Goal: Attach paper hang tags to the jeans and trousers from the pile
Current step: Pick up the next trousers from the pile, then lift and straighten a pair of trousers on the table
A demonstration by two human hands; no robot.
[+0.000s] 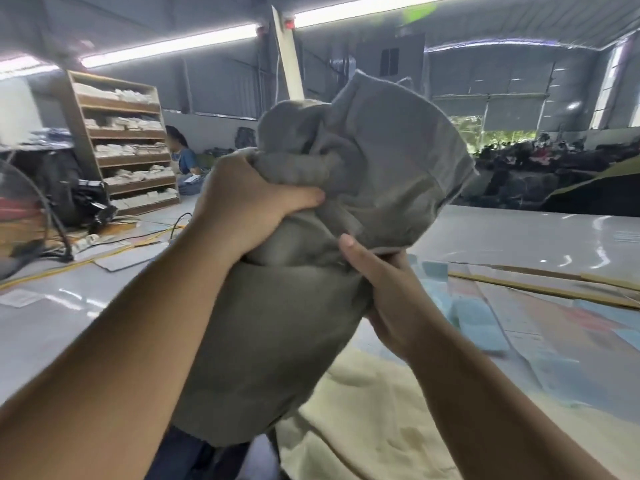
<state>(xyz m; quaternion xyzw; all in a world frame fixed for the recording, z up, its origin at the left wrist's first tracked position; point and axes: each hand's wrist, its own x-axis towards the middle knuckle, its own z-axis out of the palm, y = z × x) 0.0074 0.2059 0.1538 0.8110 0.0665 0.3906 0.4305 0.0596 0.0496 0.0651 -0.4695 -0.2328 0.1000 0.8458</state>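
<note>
L hand [242,199] fisted on grey trousers [277,334]; R hand [391,299] pinching same

Can't see most of the fingers on the left hand [242,206] or right hand [388,292], they're buried in the bunched grey trousers [311,271]. Trousers' lower end is blurry. The cream fabric [374,420] runs off the bottom edge. Shelf [124,143] contents too blurry to make out.

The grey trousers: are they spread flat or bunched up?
Bunched up: the grey trousers are crumpled, gripped by left hand and right hand.
</note>
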